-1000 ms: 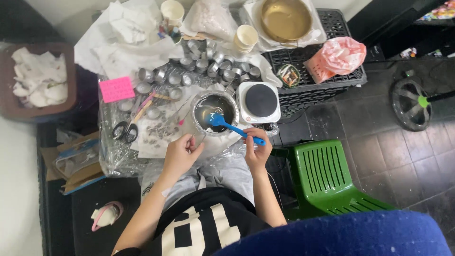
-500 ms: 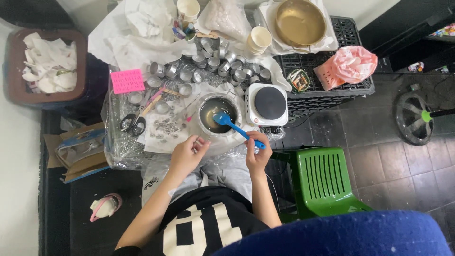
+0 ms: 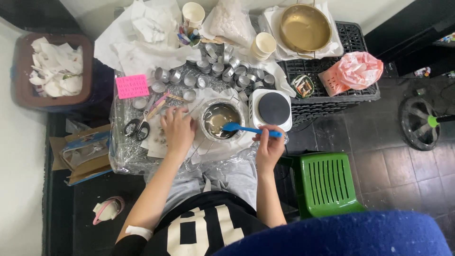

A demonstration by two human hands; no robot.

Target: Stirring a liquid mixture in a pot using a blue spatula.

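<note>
Right hand [image 3: 269, 147] with blue spatula [image 3: 246, 129] over metal pot [image 3: 220, 119]

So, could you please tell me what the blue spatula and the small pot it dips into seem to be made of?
The blue spatula, held by the right hand, looks like matte silicone or plastic: uniform colour, no glints. The small pot looks like bare polished metal, probably steel: silvery rim with bright reflections.
</note>
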